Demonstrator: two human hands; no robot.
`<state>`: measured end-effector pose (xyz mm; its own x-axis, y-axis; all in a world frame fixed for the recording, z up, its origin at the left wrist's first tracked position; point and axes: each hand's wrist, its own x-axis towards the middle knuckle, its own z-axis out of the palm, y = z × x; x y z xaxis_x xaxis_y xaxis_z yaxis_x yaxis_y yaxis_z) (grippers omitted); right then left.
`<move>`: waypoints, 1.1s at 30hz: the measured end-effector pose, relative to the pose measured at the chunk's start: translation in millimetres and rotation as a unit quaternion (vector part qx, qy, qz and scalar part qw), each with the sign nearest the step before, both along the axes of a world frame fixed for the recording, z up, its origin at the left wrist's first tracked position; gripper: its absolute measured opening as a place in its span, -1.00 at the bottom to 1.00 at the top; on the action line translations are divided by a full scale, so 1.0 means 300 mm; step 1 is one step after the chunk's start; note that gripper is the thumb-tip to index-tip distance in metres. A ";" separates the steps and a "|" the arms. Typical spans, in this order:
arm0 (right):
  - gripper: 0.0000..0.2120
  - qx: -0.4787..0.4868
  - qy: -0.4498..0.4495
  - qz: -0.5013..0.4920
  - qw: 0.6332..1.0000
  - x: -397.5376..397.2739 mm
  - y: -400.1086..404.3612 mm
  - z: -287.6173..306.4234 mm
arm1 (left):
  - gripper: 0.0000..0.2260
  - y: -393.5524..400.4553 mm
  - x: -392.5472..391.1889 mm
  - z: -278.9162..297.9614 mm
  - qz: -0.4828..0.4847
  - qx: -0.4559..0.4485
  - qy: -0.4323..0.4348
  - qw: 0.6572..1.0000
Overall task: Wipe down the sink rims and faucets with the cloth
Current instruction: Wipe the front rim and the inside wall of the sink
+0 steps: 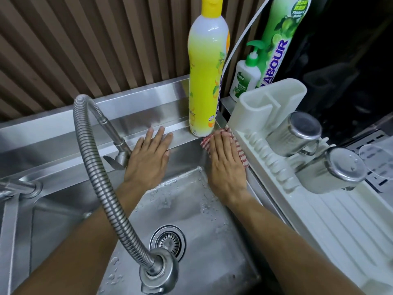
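Observation:
A red-and-white checked cloth [240,150] lies on the sink's back right corner, and my right hand [227,165] presses flat on it, fingers together. My left hand [148,158] rests flat on the back rim [161,116] of the steel sink, fingers spread, holding nothing, just right of the faucet base [121,156]. The faucet's flexible ribbed hose [100,173] arches over my left forearm and ends in a spray head [159,271] above the wet basin. A second tap [19,188] shows at the left edge.
A tall yellow dish soap bottle [207,71] stands on the rim right behind the cloth. A white drying rack [297,188] with two upturned steel cups [297,135] borders the sink on the right. Green soap bottles [248,79] stand behind it. The drain [168,241] sits mid-basin.

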<state>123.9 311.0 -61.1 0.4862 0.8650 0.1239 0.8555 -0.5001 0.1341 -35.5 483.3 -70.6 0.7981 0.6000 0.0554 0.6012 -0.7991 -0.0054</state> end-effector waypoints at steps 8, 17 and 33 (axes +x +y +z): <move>-0.28 0.055 0.047 -0.033 0.997 -0.089 -0.283 0.001 | -0.47 -0.004 -0.006 0.004 -0.005 -0.027 -0.011 1.000; -0.27 -0.007 0.065 -0.026 0.998 -0.004 -0.044 0.015 | -0.49 -0.004 -0.011 -0.005 -0.010 -0.015 -0.028 0.999; -0.40 0.003 0.133 -0.045 0.990 -0.093 -0.395 0.039 | -0.32 -0.122 -0.054 0.011 -0.002 -0.074 -0.029 0.997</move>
<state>96.0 192.4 -49.3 0.5783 0.8157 -0.0128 0.8116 -0.5768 -0.0931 -51.8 446.6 -67.2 0.7982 0.6022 0.0123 0.5943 -0.7907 0.1472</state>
